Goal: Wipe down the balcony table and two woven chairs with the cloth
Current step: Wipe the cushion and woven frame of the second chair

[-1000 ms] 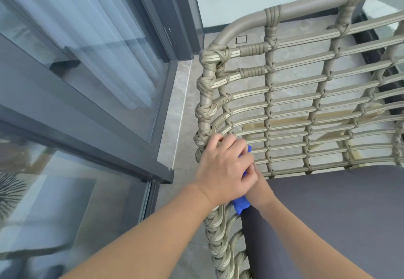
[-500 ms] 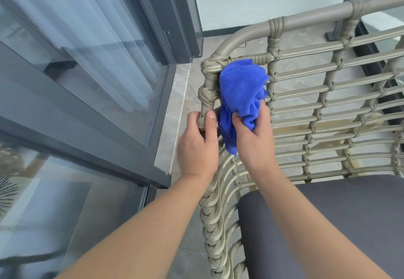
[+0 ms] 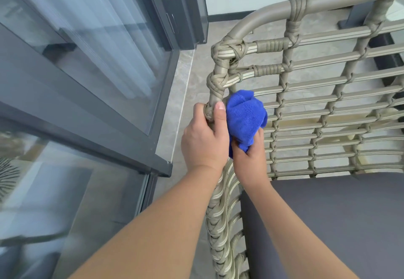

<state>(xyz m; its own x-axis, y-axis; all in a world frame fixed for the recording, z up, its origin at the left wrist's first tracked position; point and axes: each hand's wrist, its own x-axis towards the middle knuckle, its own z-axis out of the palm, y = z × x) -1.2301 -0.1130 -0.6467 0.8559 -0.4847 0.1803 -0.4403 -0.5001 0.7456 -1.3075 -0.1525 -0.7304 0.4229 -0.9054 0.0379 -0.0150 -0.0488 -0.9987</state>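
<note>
**Blue cloth pressed to the corner of the woven chair**

Blue microfibre cloth [image 3: 244, 118], bunched into a soft wad, sits against the inner side of the grey-beige woven rattan chair [image 3: 310, 95], right at the corner where the upright post of the frame meets the horizontal slats of the backrest. The person's right hand [image 3: 250, 158] holds the cloth from below, its fingers curled round the lower folds so that most of the cloth bulges out above the hand and touches the slats just beside the post.

The left hand [image 3: 204, 138] grips the corner post itself. Its fingers wrap round the far side of the wrapped tube and the thumb [image 3: 219, 114] lies up along the near side, its tip touching the edge of the cloth. The two hands are side by side and touch at the wrist end, both bare forearms reaching in from the bottom of the view.

Below the backrest lies the dark grey seat cushion [image 3: 332, 224] of the chair, filling the lower right. The chair's side rail, thickly bound with woven strands, runs down between the two forearms.

To the left stands a dark grey framed sliding glass door [image 3: 87, 77], with pale curtains visible behind the glass. A light stone-tiled floor [image 3: 183, 108] shows between the door track and the chair, and through the gaps in the slats.
</note>
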